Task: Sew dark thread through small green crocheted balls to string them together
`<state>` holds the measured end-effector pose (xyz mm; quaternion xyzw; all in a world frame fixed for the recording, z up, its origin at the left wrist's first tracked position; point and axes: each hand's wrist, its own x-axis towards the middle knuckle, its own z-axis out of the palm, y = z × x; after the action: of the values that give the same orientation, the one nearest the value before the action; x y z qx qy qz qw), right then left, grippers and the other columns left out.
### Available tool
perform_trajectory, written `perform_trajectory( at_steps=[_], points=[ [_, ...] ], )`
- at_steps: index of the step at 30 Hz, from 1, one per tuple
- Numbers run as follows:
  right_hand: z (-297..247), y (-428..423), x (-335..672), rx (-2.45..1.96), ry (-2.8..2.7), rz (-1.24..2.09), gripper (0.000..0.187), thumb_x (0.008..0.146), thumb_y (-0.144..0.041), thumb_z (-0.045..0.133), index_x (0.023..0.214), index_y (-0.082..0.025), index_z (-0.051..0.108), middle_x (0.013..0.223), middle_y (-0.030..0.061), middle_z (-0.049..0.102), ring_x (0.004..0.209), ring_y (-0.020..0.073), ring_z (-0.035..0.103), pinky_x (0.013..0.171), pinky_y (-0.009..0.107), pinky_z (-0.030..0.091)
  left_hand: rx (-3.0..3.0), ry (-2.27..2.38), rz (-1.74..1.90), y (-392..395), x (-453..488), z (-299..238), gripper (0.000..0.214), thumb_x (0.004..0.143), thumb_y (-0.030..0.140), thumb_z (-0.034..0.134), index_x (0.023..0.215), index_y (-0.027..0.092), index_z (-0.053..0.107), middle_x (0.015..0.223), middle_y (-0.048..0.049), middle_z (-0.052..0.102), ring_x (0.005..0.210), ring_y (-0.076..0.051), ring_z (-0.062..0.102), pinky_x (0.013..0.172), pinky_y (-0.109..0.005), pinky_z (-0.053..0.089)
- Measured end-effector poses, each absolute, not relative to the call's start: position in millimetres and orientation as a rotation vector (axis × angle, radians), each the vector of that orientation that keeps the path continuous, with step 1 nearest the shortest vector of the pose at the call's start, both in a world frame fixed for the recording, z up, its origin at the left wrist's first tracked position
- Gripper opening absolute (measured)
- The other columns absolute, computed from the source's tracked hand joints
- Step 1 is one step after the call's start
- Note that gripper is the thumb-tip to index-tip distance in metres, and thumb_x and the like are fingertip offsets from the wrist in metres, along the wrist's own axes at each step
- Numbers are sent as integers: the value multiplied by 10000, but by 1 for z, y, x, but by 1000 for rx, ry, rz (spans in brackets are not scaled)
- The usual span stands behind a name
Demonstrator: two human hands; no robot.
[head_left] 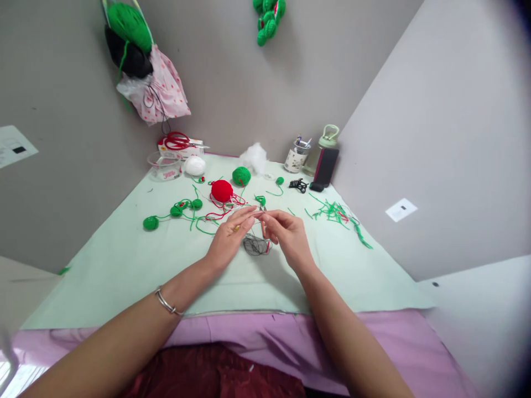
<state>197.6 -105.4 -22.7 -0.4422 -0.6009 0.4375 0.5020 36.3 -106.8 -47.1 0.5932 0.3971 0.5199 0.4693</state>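
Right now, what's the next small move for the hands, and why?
Probably lift the left hand and right hand slightly clear of the dark coil: its loose loops show close to both and might snag. The hands nearly meet; whether they pinch anything is too small to tell.

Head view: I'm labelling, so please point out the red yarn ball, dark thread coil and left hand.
Red yarn ball (pixel 222 191): head view, middle of its front.
Dark thread coil (pixel 254 246): head view, among its loops.
Left hand (pixel 227 236): head view, back of the hand.
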Motion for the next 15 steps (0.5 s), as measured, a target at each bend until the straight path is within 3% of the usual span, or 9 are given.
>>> perform_trajectory(
  at_steps=[2,5,10,15],
  points=[
    [-24,-104,196,-1048,-1376,1277,293,869,-464,665,905,-176,696,586,-17,588,486,106,467,481,247,362,1484,980,1280,-109,38,-47,317,971,434,553,1165,298,763,1466,-36,577,1437,-218,424,1220,-368,260],
    [-26,-104,193,-980,-1386,1427,331,854,-492,669,946,-174,662,660,-3,632,538,117,542,499,239,399,1498,965,1282,-109,38,-46,315,977,427,547,1162,293,765,1459,-44,581,1428,-216,436,1215,-366,271],
    [-24,-105,194,-1028,-1510,1174,316,864,-473,675,772,-172,644,630,-22,531,585,103,458,566,244,380,1403,959,1328,-103,31,-45,256,918,410,639,1035,254,805,1311,-69,672,1315,-242,537,1148,-378,367],
    [-23,-104,198,-1099,-1532,998,287,864,-453,674,801,-172,679,657,-7,545,620,125,461,599,270,380,1314,1085,1451,-96,23,-43,137,777,367,791,781,231,773,1126,-60,715,1152,-247,617,1103,-394,394]
  ],
)
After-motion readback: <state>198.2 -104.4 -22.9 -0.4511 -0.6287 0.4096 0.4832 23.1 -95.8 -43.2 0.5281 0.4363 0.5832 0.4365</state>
